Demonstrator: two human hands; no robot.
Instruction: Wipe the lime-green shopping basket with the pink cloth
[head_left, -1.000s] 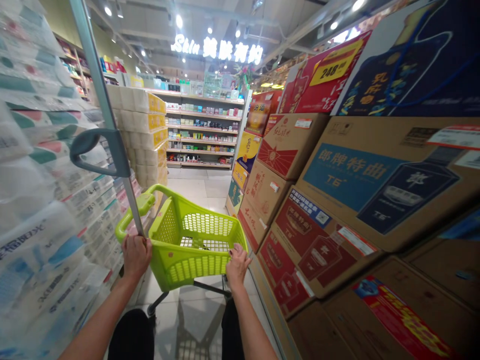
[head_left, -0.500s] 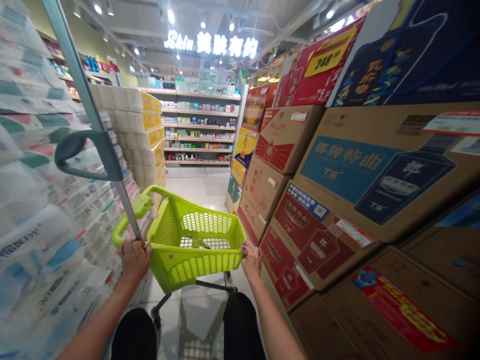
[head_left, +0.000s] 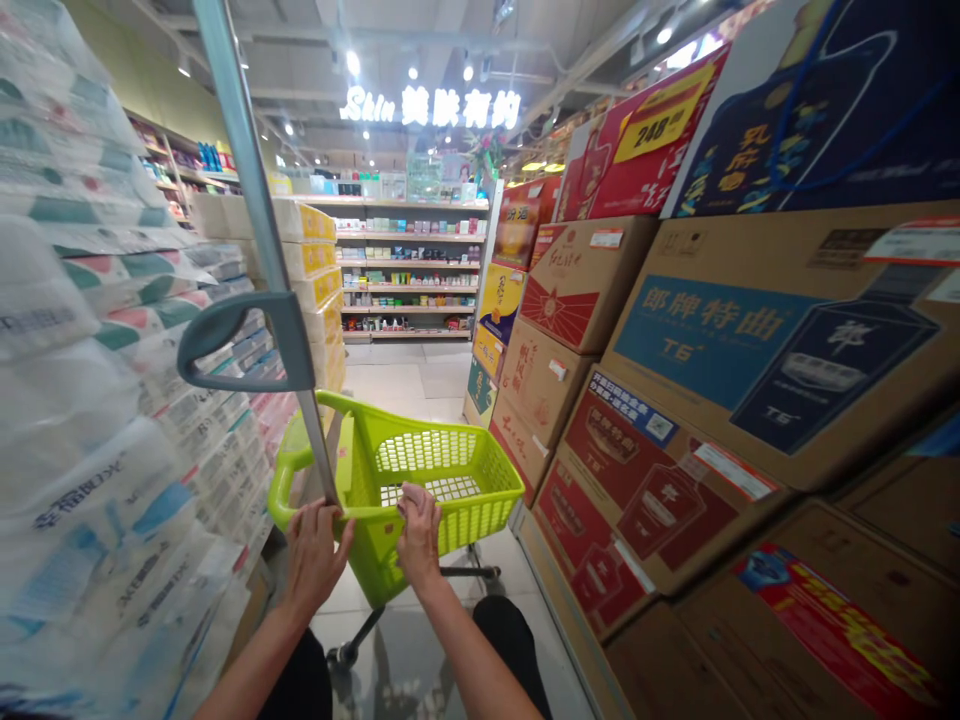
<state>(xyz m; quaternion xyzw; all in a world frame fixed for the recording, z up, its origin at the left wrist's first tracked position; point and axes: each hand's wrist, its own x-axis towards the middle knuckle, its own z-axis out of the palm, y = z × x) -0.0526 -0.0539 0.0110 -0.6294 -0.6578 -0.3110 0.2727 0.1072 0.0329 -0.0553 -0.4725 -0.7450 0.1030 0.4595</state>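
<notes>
A lime-green shopping cart (head_left: 465, 520) with perforated basket walls stands in front of me. My left hand (head_left: 313, 560) is at its near corner, fingers curled over the green rim beside the foot of a metal pole (head_left: 259, 180) with a grey loop grip (head_left: 232, 345). On the near rim, to the right of that, my right hand (head_left: 420, 540) is closed on a small crumpled pinkish cloth (head_left: 417, 497), pressed against the cart's edge. The rim under the cloth is hidden.
Stacked liquor cartons (head_left: 705, 320) line the right side close by. Plastic-wrapped tissue packs (head_left: 120, 480) pile up on the left, with yellow-ended paper packs (head_left: 319, 260) beyond. Shelves of small goods (head_left: 412, 265) stand at the aisle's far end, across the tiled floor (head_left: 390, 380).
My right hand has moved left along the near rim from the cart's right corner, and the cloth now shows in it. The cart and pole appear further right in view.
</notes>
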